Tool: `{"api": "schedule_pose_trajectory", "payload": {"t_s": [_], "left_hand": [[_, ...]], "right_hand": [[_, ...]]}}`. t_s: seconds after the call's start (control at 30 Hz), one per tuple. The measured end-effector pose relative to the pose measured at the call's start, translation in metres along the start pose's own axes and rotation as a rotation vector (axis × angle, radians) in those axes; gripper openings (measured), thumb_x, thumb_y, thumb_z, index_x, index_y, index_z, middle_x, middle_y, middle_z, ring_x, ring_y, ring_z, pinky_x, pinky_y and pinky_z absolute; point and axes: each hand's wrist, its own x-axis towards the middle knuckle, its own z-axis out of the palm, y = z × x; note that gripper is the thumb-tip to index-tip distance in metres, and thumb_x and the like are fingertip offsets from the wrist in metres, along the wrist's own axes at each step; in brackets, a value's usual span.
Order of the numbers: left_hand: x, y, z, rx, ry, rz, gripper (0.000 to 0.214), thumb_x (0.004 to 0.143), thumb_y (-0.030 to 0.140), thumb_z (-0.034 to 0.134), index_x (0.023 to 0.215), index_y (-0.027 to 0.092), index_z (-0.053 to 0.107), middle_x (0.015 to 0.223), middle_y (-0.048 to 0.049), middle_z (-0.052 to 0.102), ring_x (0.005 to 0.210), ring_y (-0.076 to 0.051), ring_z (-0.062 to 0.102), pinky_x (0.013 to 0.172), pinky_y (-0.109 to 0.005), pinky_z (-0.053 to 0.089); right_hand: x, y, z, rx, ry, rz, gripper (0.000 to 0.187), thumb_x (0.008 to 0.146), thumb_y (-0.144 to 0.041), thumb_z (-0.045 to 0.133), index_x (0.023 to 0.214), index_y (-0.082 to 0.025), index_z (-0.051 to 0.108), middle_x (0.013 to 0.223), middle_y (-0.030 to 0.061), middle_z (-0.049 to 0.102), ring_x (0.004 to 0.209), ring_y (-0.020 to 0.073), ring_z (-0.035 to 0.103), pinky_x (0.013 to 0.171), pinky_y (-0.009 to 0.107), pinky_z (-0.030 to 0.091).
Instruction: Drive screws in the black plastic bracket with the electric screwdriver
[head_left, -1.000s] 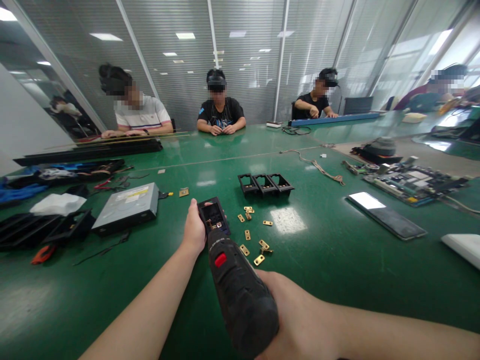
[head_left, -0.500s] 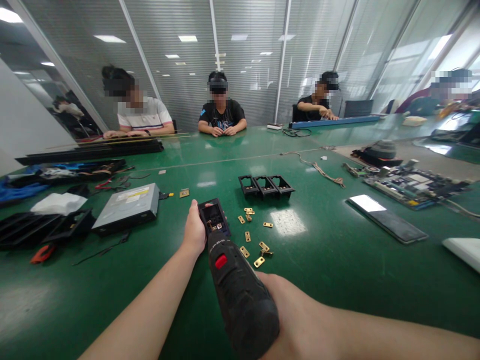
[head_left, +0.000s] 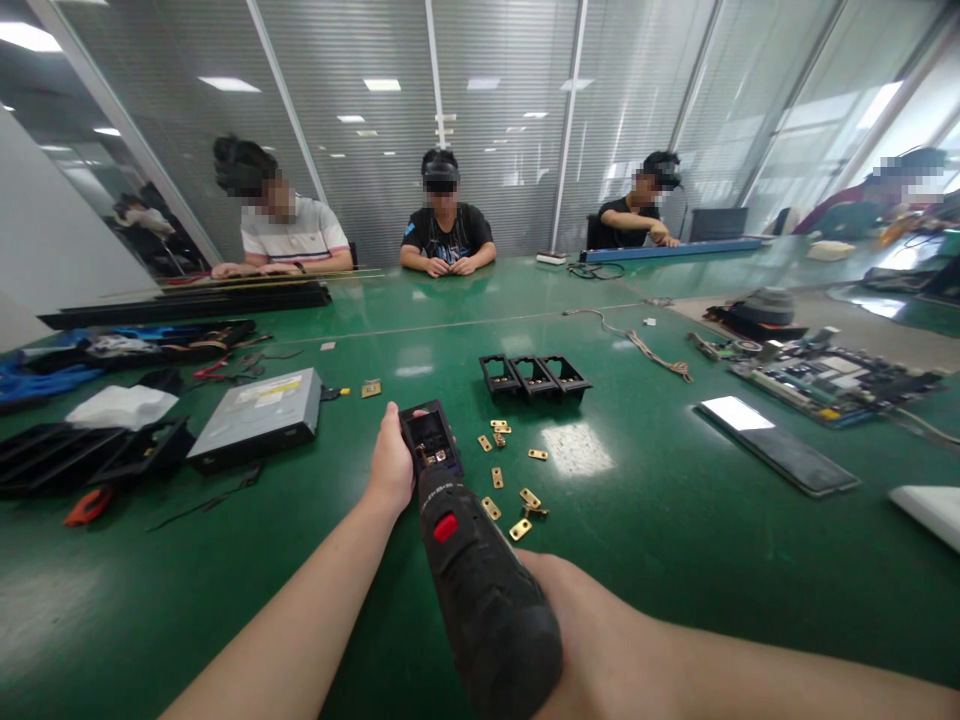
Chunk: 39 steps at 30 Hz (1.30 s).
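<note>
The left hand (head_left: 391, 465) is curled around the left side of a black plastic frame (head_left: 427, 435), holding it tight near the middle of the green table (head_left: 675, 560). The right hand (head_left: 589, 630) is wrapped around a black power drill (head_left: 491, 610). The drill's nose seems to touch the frame's near end, but that spot is hard to see. Gold metal plates (head_left: 497, 478) lie to the right, and three matching black frames (head_left: 540, 391) sit farther away.
</note>
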Motion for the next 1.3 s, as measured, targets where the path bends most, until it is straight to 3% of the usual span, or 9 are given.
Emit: {"api": "schedule_pose_trajectory", "payload": {"t_s": [0.13,0.23,0.43,0.63,0.8,1.0,1.13,1.3], "left_hand": [[0.000,0.001,0.000,0.000,0.003,-0.001,0.053,0.113,0.058,0.038,0.110,0.018,0.072,0.072,-0.0104,0.079,0.061,-0.030,0.079,0.058,-0.039,0.064],[-0.001,0.001,0.000,0.003,-0.001,0.002,0.054,0.112,0.059,0.039,0.112,0.017,0.073,0.073,-0.0098,0.079,0.059,-0.029,0.078,0.058,-0.039,0.065],[-0.002,0.001,0.000,-0.005,0.014,-0.013,0.054,0.113,0.057,0.039,0.104,0.017,0.074,0.071,-0.0086,0.078,0.067,-0.030,0.082,0.068,-0.043,0.069],[-0.001,0.000,-0.001,-0.014,0.031,-0.010,0.053,0.113,0.056,0.041,0.115,0.016,0.075,0.078,-0.0096,0.082,0.072,-0.030,0.084,0.072,-0.045,0.069],[0.000,-0.001,-0.003,0.000,0.026,0.011,0.055,0.113,0.057,0.040,0.116,0.015,0.075,0.078,-0.0093,0.082,0.070,-0.029,0.083,0.073,-0.043,0.069],[0.007,-0.008,-0.008,-0.024,0.025,0.023,0.058,0.111,0.066,0.043,0.106,0.017,0.074,0.078,-0.0095,0.081,0.073,-0.030,0.083,0.073,-0.043,0.068],[0.013,-0.013,-0.013,-0.022,0.028,0.107,0.061,0.103,0.076,0.056,0.102,0.018,0.074,0.078,-0.0064,0.078,0.072,-0.027,0.080,0.072,-0.038,0.065],[0.011,-0.013,-0.014,-0.040,0.006,0.179,0.058,0.105,0.075,0.056,0.109,0.019,0.071,0.079,-0.0034,0.077,0.068,-0.023,0.076,0.070,-0.035,0.062]], "right_hand": [[0.000,-0.005,0.003,-0.042,0.024,0.023,0.046,0.055,0.000,0.087,0.093,-0.018,0.068,0.078,-0.0068,0.056,0.070,0.0126,0.044,0.085,0.034,0.055],[0.002,0.001,0.003,0.050,0.055,0.052,0.054,0.053,0.002,0.090,0.100,-0.017,0.072,0.080,-0.0069,0.057,0.072,0.0132,0.046,0.087,0.034,0.054],[0.006,0.026,-0.005,0.059,0.024,-0.012,0.066,0.051,-0.011,0.102,0.111,-0.018,0.075,0.085,-0.0057,0.061,0.080,0.0177,0.059,0.097,0.040,0.057],[0.009,0.033,-0.008,0.015,0.020,-0.013,0.070,0.051,-0.029,0.107,0.111,-0.019,0.072,0.095,-0.0004,0.071,0.093,0.0250,0.070,0.101,0.043,0.059],[0.013,0.032,-0.012,-0.048,0.011,0.033,0.060,0.058,-0.036,0.105,0.106,-0.018,0.073,0.093,0.0016,0.071,0.091,0.0251,0.070,0.096,0.042,0.060],[0.012,0.030,-0.012,-0.053,-0.024,-0.027,0.066,0.054,-0.035,0.106,0.108,-0.017,0.072,0.093,0.0011,0.071,0.087,0.0240,0.067,0.093,0.041,0.059],[0.013,0.031,-0.013,-0.037,-0.013,-0.007,0.056,0.065,-0.039,0.102,0.108,-0.018,0.073,0.091,0.0011,0.070,0.087,0.0243,0.068,0.093,0.041,0.059],[0.014,0.033,-0.013,-0.009,-0.001,0.006,0.043,0.079,-0.044,0.095,0.104,-0.018,0.072,0.087,-0.0002,0.067,0.084,0.0216,0.066,0.096,0.042,0.059]]}}
